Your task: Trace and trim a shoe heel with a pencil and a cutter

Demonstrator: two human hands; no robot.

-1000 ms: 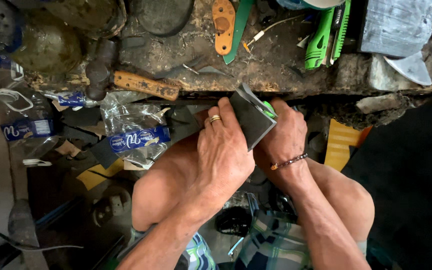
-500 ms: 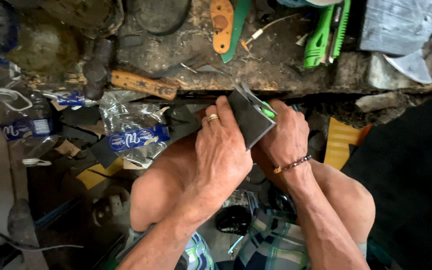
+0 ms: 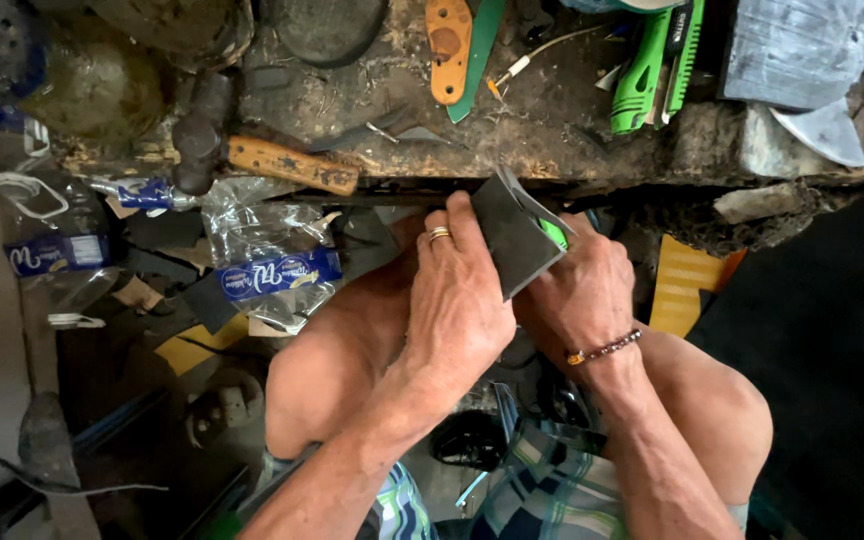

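Note:
My left hand (image 3: 457, 305), with a gold ring on one finger, presses on a flat dark grey piece of sheet material (image 3: 512, 232) held at the front edge of a dirty workbench (image 3: 552, 130). My right hand (image 3: 582, 290), with a bead bracelet at the wrist, grips the same piece from the right, together with a small green-handled tool (image 3: 553, 233) whose tip shows against the sheet. Both hands rest over my bare knees.
On the bench lie a wooden-handled hammer (image 3: 287, 165), an orange-handled tool (image 3: 448, 45), green-handled tools (image 3: 652, 70) and a grey cloth (image 3: 802, 50). Crushed plastic bottles (image 3: 272, 265) and scraps litter the floor at left. A yellow piece (image 3: 682, 285) leans at right.
Both hands and the grey piece have shifted slightly up toward the bench edge; the grip is unchanged.

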